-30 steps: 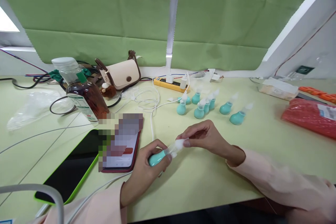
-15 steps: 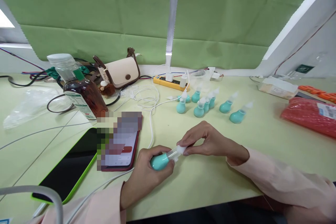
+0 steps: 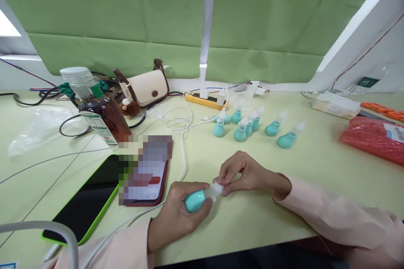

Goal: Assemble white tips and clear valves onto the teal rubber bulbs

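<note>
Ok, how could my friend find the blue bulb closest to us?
Below the green sheeting is a pale table. Near its front edge, the left hand grips a teal bulb while the right hand pinches its white tip. Only this bulb is held; its look-alikes rest farther back.

My left hand [image 3: 179, 208] is curled in a rounded grip, its thumb [image 3: 202, 214] stretched along the side nearer me, fingers [image 3: 191, 185] bent over the far side. Just beside it, slightly farther from me, my right hand [image 3: 244, 172] pinches, fingertips pointing toward the left one, knuckles raised. My right forearm [image 3: 328, 208] slants in from beyond the right wrist [image 3: 280, 183].
</note>
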